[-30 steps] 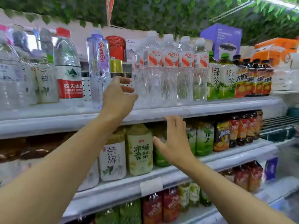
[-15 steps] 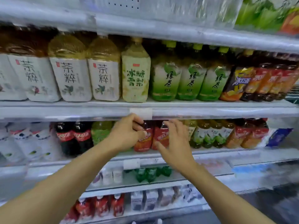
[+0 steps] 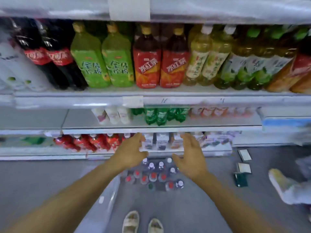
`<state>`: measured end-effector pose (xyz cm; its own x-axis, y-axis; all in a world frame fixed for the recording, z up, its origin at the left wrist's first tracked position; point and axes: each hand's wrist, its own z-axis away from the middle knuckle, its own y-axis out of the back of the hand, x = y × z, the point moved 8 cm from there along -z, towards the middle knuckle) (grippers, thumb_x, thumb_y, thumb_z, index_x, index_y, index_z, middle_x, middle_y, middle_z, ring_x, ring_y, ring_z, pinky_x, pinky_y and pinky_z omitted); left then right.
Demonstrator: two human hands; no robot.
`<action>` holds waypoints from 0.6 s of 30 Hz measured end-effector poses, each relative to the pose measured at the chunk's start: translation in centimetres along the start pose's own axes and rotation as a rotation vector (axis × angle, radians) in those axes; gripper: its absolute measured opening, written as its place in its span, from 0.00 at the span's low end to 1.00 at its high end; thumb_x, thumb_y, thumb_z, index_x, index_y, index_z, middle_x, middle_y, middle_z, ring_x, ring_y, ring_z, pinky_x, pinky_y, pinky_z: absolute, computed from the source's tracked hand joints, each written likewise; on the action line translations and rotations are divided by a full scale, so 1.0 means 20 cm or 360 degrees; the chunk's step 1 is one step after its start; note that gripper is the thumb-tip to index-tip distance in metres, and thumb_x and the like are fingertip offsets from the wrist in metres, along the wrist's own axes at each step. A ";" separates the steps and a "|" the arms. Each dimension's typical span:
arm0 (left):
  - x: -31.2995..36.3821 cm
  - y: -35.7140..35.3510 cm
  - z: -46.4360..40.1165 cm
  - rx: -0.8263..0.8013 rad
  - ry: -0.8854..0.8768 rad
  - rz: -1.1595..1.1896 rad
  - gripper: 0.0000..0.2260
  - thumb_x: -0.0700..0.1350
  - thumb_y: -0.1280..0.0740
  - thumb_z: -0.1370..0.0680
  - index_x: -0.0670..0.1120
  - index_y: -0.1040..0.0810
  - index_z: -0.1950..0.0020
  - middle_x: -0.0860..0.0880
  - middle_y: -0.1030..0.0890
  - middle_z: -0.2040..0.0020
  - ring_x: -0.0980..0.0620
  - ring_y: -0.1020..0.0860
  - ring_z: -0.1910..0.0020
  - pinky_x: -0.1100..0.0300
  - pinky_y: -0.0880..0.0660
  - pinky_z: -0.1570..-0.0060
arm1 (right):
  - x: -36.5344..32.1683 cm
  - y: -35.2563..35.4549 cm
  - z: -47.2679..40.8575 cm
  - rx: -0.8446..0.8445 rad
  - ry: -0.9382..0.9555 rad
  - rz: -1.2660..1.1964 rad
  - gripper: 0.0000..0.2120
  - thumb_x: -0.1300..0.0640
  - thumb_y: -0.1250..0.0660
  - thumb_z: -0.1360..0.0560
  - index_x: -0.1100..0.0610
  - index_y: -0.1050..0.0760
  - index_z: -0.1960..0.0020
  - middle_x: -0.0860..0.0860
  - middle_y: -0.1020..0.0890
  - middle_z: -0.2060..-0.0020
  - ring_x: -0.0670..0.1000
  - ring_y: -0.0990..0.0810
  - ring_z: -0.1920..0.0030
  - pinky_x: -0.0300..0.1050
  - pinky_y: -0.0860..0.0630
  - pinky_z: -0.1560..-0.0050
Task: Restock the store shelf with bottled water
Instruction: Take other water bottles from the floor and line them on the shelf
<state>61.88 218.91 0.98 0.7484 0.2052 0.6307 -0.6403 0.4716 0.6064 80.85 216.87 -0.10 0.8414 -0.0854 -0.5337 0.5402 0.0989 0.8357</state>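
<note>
**Both hands empty above the water bottles on the floor**

I see the left hand and right hand stretched forward and down, palms facing each other; each grip is open w/ relaxed fingers, holding nothing. Between and below them, on the grey floor, stands the cluster of water bottles, seen from above: some caps white, some red, one green. Labels there I cannot read, too blurred.

Shelf in front, upper row, left to right: dark cola bottles w/ red label, script looks like Coca-Cola in Chinese but blurred; green bottles; red bottles marked 冰红茶; pale yellow tea bottles. Next row down: small green bottles and white ones. Lowest row: red packs and small cartons, text unreadable.

My shoes show at the bottom edge. Small boxes lie on the floor at right.
</note>
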 end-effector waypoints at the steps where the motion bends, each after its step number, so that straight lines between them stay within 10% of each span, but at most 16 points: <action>1: -0.03 -0.03 0.00 0.0001 -0.0003 -0.0004 0.20 0.44 0.30 0.27 0.44 0.29 0.37 0.43 0.23 0.43 0.45 0.23 0.47 0.59 0.27 0.50 | 0.04 -0.04 0.01 0.0000 -0.0038 -0.0030 0.31 0.51 0.34 0.30 0.66 0.33 0.32 0.63 0.30 0.34 0.65 0.33 0.32 0.54 0.36 0.32; 7: -0.29 -0.35 -0.19 -0.0096 0.0029 -0.0002 0.20 0.51 0.29 0.34 0.47 0.29 0.47 0.51 0.28 0.60 0.45 0.25 0.55 0.52 0.26 0.52 | 0.38 -0.43 0.05 -0.0024 -0.0220 -0.0112 0.27 0.54 0.36 0.37 0.65 0.28 0.40 0.61 0.24 0.45 0.65 0.25 0.45 0.55 0.27 0.46; 18: -0.90 -0.99 -0.73 -0.0188 0.0069 -0.0151 0.21 0.45 0.29 0.28 0.48 0.31 0.37 0.54 0.26 0.52 0.49 0.22 0.48 0.66 0.35 0.56 | 0.90 -1.17 -0.06 -0.0075 -0.0565 -0.0302 0.35 0.47 0.38 0.37 0.59 0.34 0.32 0.57 0.30 0.37 0.60 0.26 0.42 0.56 0.26 0.44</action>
<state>63.63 218.48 -29.48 0.8130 0.1906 0.5501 -0.5434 0.5876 0.5995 83.36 214.27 -29.49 0.6722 -0.4430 -0.5932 0.6926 0.0930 0.7153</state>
